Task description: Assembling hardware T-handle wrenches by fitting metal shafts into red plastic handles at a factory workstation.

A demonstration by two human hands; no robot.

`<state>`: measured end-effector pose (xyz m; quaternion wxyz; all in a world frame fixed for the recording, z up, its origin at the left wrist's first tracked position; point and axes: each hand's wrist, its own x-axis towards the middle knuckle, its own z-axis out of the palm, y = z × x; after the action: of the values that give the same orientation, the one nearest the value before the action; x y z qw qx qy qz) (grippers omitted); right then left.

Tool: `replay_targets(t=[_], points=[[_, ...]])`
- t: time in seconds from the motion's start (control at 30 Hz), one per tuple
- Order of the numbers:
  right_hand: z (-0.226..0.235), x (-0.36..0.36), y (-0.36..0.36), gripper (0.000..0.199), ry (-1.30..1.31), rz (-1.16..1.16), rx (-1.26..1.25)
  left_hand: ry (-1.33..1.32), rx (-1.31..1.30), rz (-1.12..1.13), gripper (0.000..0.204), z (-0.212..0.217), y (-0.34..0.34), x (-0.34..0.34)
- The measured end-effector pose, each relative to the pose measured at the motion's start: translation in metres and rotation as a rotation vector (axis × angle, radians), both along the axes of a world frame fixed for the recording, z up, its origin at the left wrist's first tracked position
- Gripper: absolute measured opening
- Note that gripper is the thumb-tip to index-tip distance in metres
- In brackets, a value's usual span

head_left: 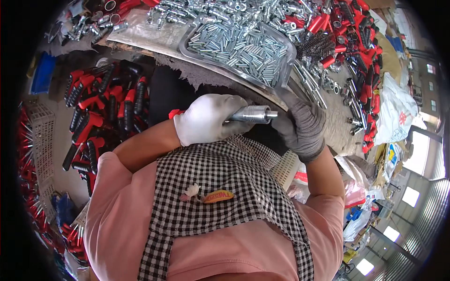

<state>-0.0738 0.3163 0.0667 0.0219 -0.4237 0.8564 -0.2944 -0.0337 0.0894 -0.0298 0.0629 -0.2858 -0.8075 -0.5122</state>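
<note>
My left hand, in a white glove, grips a tool with a red handle end and a silver metal chuck pointing right. My right hand, in a grey knit glove, is closed at the tip of the chuck, where a small silver pin sticks out. Both hands are held over my checked apron, just below the edge of the workbench. A metal tray on the bench holds several small silver pins.
A pile of red-and-black tool handles lies at my left. More red handles and silver metal parts cover the bench beyond the tray. White bags and plastic crates stand around the sides.
</note>
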Motion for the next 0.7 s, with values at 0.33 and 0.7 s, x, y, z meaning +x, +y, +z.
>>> replay_targets(t=[0.33,0.7], points=[[0.007,0.005,-0.011,0.07,-0.754,-0.309,-0.287,-0.019,0.039,-0.024,0.04,0.0,-0.001,-0.002],[-0.007,0.001,0.001,0.06,-0.316,0.021,-0.329,-0.05,0.005,-0.045,0.038,0.004,-0.001,-0.002]])
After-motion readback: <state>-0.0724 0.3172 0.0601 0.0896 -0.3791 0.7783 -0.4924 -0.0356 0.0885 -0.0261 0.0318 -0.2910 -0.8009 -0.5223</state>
